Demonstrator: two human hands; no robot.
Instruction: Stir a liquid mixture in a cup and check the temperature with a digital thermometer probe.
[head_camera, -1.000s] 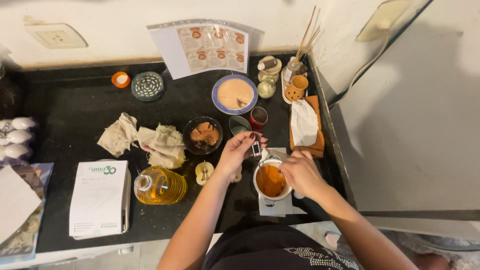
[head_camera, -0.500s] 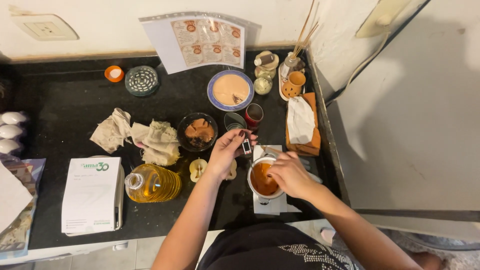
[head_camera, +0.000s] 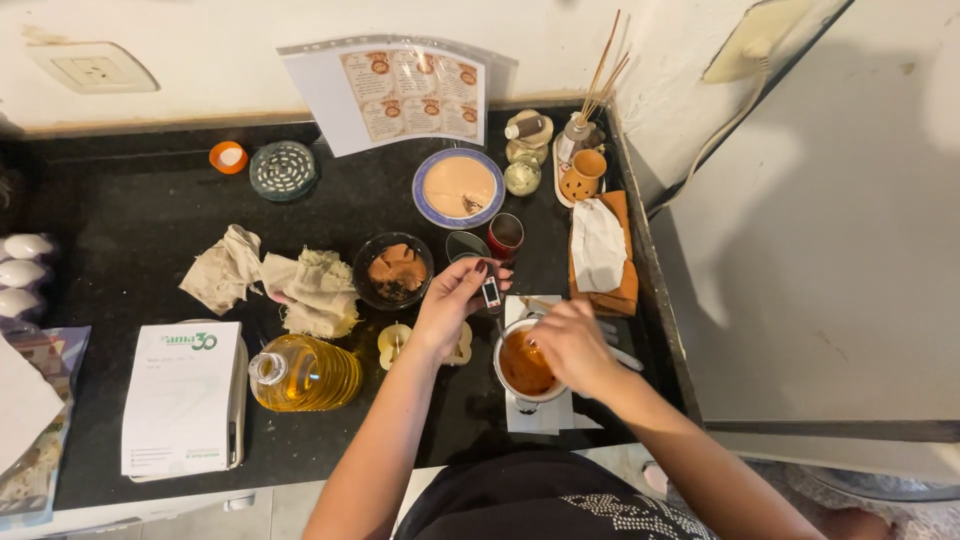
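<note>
Left hand (head_camera: 452, 305) is closed around a small digital thermometer (head_camera: 491, 293), held upright just above the far-left rim of the pot (head_camera: 524, 365). Right hand (head_camera: 572, 343) is curled over the pot's right rim; what it grips cannot be determined. The pot holds orange liquid and stands on a white cloth (head_camera: 540, 415) on the black counter (head_camera: 120, 230), near edge. An oil bottle (head_camera: 303, 373) lies to the left. A dark bowl (head_camera: 394, 270) sits further back.

Both forearms reach forward from the near edge of the counter. The left hand (head_camera: 450, 305) is raised, fingers pinched together (thumb uppermost). The right hand (head_camera: 572, 345) curls downward, knuckles up.
</note>
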